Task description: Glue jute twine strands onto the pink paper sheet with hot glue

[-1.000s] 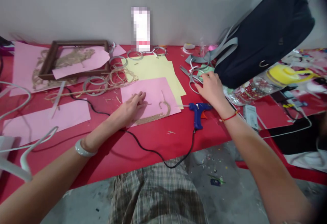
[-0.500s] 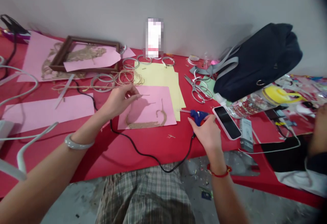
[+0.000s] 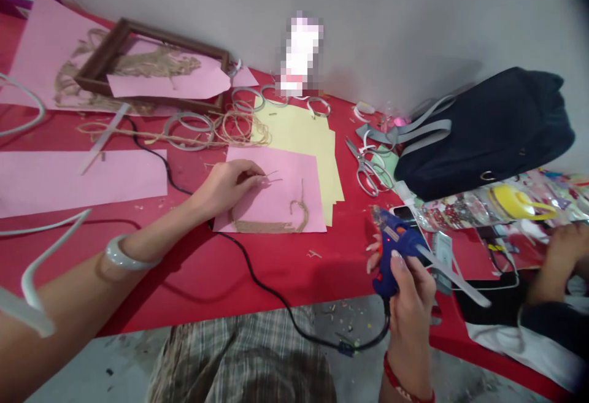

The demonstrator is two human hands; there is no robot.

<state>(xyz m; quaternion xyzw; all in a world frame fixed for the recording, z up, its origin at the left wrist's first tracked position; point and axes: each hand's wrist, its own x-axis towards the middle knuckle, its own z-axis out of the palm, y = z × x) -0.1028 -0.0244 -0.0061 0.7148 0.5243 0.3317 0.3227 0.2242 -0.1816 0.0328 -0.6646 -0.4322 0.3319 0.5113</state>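
My right hand [image 3: 407, 280] is wrapped round the handle of a blue glue gun [image 3: 394, 243], held up over the table's front edge with its tip to the upper left and a clear glue stick [image 3: 453, 277] out of its back. Over a pink sheet [image 3: 276, 207], my left hand [image 3: 242, 183] pinches a thin piece of twine [image 3: 271, 175] between thumb and fingers. Brown twine [image 3: 262, 226] lies along the sheet's lower edge, with a curled twine piece [image 3: 301, 213] at its right end.
Behind are yellow sheets [image 3: 294, 122], twine coils [image 3: 239, 128] and a wooden frame [image 3: 161, 30]. Scissors [image 3: 368, 173], a dark bag [image 3: 488, 133], a yellow-lidded bottle [image 3: 464, 208] and a phone [image 3: 407, 214] lie right. A black cord [image 3: 257, 283] crosses the front edge. Another person's arm [image 3: 554, 262] is far right.
My right hand has lifted the glue gun off the table and turned it, raising it near the front edge. My left hand stays over the pink sheet with the twine. The camera view has shifted.
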